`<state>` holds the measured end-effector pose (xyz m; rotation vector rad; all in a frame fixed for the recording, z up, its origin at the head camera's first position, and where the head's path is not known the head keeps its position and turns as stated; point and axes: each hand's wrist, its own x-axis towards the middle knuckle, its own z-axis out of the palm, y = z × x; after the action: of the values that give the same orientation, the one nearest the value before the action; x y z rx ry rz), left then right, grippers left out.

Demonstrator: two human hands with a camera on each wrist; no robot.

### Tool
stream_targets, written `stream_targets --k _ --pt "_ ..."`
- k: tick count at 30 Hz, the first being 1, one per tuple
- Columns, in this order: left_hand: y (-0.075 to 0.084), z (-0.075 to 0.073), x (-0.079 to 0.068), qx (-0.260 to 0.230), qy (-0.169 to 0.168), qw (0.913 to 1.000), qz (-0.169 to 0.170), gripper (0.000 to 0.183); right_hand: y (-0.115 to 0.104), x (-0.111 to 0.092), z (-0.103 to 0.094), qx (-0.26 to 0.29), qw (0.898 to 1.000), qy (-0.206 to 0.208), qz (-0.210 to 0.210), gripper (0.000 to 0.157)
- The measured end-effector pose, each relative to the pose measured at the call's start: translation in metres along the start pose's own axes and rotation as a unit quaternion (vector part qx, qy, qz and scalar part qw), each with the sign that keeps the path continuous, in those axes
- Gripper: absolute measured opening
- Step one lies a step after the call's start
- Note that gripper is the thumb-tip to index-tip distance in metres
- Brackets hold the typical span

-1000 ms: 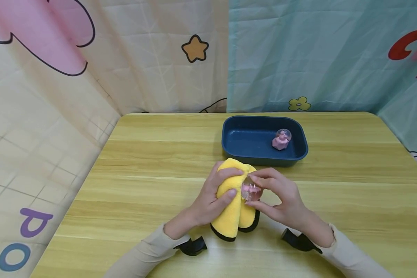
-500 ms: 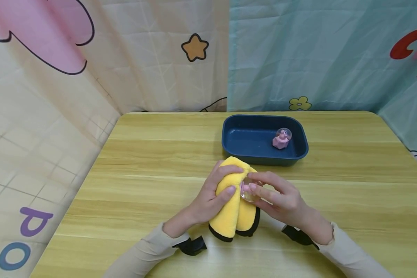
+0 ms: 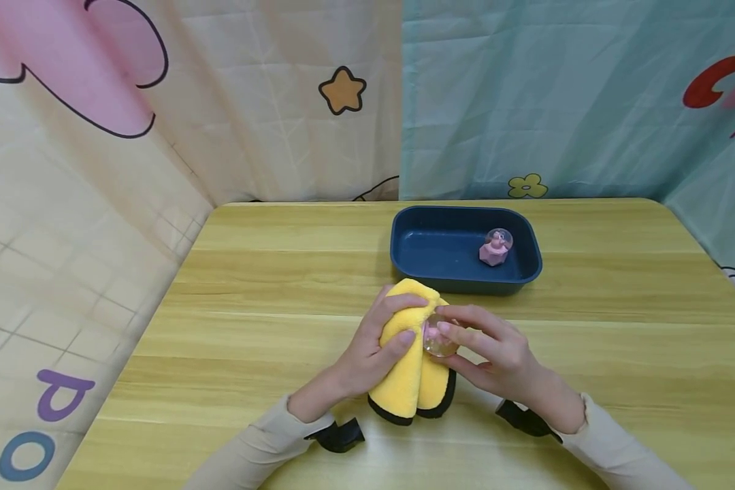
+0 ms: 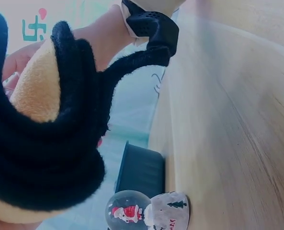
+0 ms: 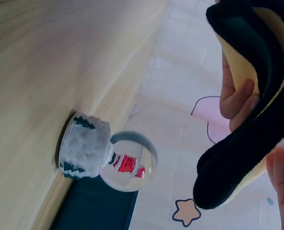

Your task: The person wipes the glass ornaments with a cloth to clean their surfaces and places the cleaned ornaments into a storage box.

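My left hand (image 3: 370, 354) grips a folded yellow cloth (image 3: 398, 388) with black edging, thumb on the near side. A small clear snow globe (image 3: 439, 346) with pink inside pokes out of the cloth's right side. My right hand (image 3: 505, 354) pinches this globe between thumb and fingers; its base is hidden by the cloth. In the left wrist view the cloth's dark edging (image 4: 79, 124) fills much of the left side. Fingers of the left hand (image 5: 237, 103) show behind the cloth in the right wrist view.
A dark blue bin (image 3: 441, 255) stands beyond my hands, with a pink snow globe (image 3: 495, 253) in its right end. A Santa snow globe (image 5: 86, 146) with a white base stands on the table (image 3: 251, 272), hidden in the head view. Printed curtains (image 3: 269, 122) surround the table.
My right fingers have shifted over the globe's front, and the globe has turned slightly against the cloth. My left hand keeps its grip almost unmoved.
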<state>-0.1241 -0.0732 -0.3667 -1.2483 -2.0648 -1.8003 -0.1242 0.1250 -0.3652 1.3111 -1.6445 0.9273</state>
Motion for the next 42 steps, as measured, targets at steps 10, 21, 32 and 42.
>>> stream_targets --k 10,21,32,42 --pt "-0.002 0.000 0.001 0.039 -0.002 0.9978 0.053 0.033 -0.005 0.002 -0.003 0.084 0.991 0.013 0.100 0.040" --pt "-0.001 0.001 0.001 0.051 -0.013 0.9967 0.062 0.033 -0.010 0.002 -0.007 0.213 0.949 0.017 0.233 0.040" --pt "0.000 0.001 0.000 0.083 -0.022 0.9938 0.070 0.032 -0.020 0.006 -0.013 0.265 0.879 -0.019 0.396 0.031" --pt "0.000 0.001 -0.001 0.128 -0.027 0.9882 0.079 0.033 -0.015 0.008 -0.019 0.359 0.791 -0.071 0.490 0.013"
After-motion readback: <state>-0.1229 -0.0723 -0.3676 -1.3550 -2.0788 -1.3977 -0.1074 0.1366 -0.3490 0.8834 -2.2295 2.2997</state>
